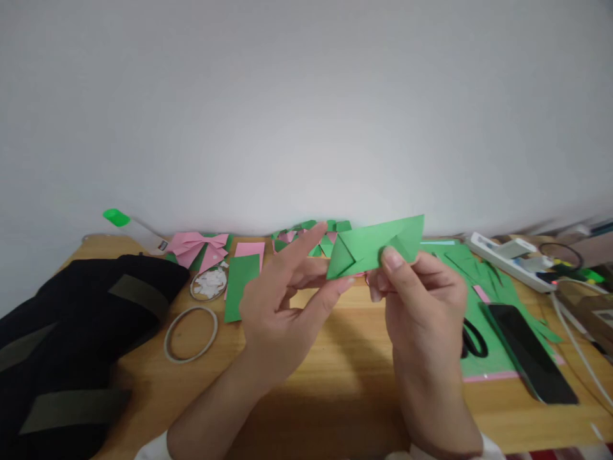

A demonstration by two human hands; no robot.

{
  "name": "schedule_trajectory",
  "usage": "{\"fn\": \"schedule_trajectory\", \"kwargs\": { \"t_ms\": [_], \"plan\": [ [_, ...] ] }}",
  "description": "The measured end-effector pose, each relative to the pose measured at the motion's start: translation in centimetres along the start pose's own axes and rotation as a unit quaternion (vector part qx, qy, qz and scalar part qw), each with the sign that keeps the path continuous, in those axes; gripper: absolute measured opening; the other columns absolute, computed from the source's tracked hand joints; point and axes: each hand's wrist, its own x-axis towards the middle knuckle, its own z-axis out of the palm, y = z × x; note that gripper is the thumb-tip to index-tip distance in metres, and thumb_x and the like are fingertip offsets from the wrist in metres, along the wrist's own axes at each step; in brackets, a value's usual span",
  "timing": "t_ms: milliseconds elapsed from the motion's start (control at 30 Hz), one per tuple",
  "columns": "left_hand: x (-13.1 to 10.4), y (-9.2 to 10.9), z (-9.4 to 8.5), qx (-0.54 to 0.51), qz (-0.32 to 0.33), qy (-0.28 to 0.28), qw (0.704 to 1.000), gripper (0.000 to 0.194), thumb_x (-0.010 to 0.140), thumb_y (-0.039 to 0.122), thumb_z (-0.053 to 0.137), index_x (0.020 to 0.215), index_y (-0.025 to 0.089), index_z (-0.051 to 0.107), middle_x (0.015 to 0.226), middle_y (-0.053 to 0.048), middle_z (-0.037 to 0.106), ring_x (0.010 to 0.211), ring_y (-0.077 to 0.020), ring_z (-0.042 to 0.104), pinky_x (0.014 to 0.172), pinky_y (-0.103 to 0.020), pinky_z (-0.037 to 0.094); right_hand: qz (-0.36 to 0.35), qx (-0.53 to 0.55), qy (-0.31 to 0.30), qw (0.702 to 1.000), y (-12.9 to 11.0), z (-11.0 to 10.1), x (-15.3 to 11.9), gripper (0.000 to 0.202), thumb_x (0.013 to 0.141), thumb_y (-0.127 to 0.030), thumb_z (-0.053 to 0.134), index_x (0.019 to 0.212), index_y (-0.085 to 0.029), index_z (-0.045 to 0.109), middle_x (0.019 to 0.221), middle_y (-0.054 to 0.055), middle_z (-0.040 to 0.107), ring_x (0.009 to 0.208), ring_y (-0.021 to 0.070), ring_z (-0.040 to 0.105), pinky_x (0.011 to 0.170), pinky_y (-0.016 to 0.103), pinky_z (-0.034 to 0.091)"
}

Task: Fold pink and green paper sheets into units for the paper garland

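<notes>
Right hand (426, 306) pinches folded green paper (368, 246) above the table (335, 383), thumb in front. Left hand (282, 306) fingers spread, at paper's left end; contact unclear. Tape ring (166, 338) toward table's left edge, phone (531, 354) near right edge. Risk: hard thumb pressure creasing paper; loose grip letting folds open.

Matt, creased green paper (366, 246); smooth wood table (335, 364); glossy phone screen (529, 351).
</notes>
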Motion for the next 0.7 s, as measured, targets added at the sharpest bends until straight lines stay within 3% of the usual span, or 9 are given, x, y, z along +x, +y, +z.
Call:
{"fn": "schedule_trajectory", "kwargs": {
  "t_ms": [100,200,333,467,600,700],
  "plan": [
    [0.1,-0.3,-0.5,0.077,0.115,-0.016,0.990,0.049,0.075,0.012,0.079,0.116,0.036,0.069,0.095,0.006,0.078,0.081,-0.0145,0.075,0.075,-0.026,0.064,0.009,0.022,0.000,1.000,-0.4,0.0,0.3,0.028,0.083,-0.025,0.073,0.058,-0.019,0.063,0.048,-0.005,0.054,0.047,0.0067,0.048,0.049,0.022,0.039],
    [0.4,-0.1,-1.0,0.128,0.162,-0.023,0.978,0.039,0.078,0.012,0.077,0.107,0.036,0.071,0.090,0.008,0.078,0.078,-0.0145,0.074,0.074,-0.027,0.063,0.020,0.038,-0.020,0.999,-0.5,0.0,0.6,0.025,0.084,-0.024,0.071,0.060,-0.019,0.065,0.049,-0.004,0.055,0.046,0.0078,0.049,0.046,0.022,0.039],
    [0.8,0.1,-1.5,0.118,0.153,-0.029,0.981,0.039,0.079,0.008,0.074,0.107,0.036,0.072,0.092,0.007,0.078,0.080,-0.0140,0.073,0.074,-0.027,0.061,0.011,0.053,-0.047,0.997,-0.6,-0.1,0.6,0.005,0.085,-0.021,0.069,0.081,-0.023,0.071,0.061,-0.003,0.065,0.052,0.0097,0.057,0.049,0.023,0.045],
    [1.1,0.1,-1.7,0.111,0.143,-0.029,0.983,0.040,0.078,0.007,0.074,0.104,0.037,0.074,0.090,0.007,0.077,0.080,-0.0133,0.072,0.071,-0.026,0.060,0.000,0.033,-0.068,0.997,-0.8,-0.2,0.4,0.005,0.088,-0.021,0.067,0.089,-0.025,0.069,0.069,-0.003,0.068,0.057,0.0105,0.063,0.053,0.023,0.049],
    [1.4,-0.1,-1.8,0.079,0.106,-0.017,0.991,0.033,0.075,0.009,0.078,0.096,0.035,0.076,0.083,0.006,0.077,0.074,-0.0130,0.072,0.066,-0.025,0.060,-0.065,0.008,-0.023,0.998,-1.2,-0.3,0.4,0.034,0.083,-0.019,0.072,0.110,-0.034,0.060,0.087,-0.003,0.067,0.066,0.0126,0.065,0.062,0.028,0.053],
    [1.6,-0.1,-2.0,0.062,0.073,-0.030,0.995,0.030,0.076,0.010,0.078,0.094,0.034,0.077,0.082,0.005,0.077,0.070,-0.0130,0.072,0.063,-0.025,0.061,-0.100,-0.052,-0.019,0.994,-1.3,-0.6,0.4,0.029,0.080,-0.022,0.075,0.105,-0.033,0.065,0.090,-0.001,0.065,0.069,0.0145,0.062,0.060,0.030,0.051]
  ]
}}
